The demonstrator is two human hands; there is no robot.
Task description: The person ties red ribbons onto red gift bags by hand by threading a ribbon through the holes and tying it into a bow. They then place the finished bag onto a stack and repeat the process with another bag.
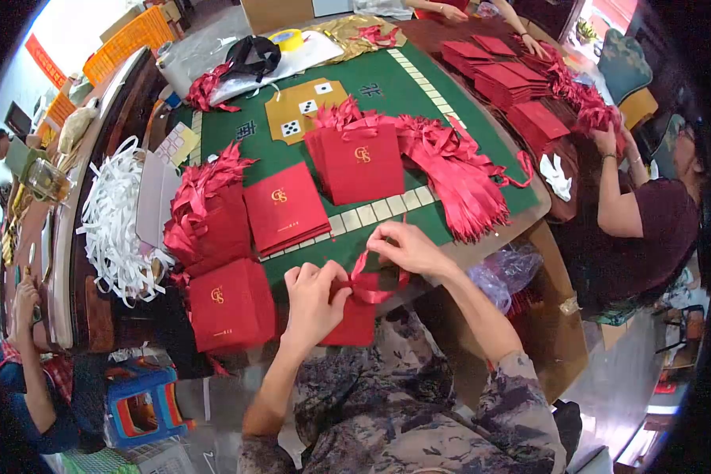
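Observation:
My left hand (316, 304) is closed, thumb and forefinger pinched at the left end of a red ribbon (375, 296). The ribbon loops at the top of a small red gift bag (351, 328) at the table's near edge, partly hidden by that hand. Slightly higher and to the right, my right hand (408, 249) pinches another stretch of the same ribbon. Just beyond my hands lie a flat stack of red bags (287, 207) with gold lettering and another stack with ribbon handles (363, 164). A thick bundle of loose red ribbons (466, 186) spreads to their right.
More red bags (231, 306) pile up at my left, beside a box spilling white ribbons (118, 213). Yellow tape (287, 39) lies at the far side. A co-worker (640, 229) handles red ribbons at the right; other people's hands show at the far side and left.

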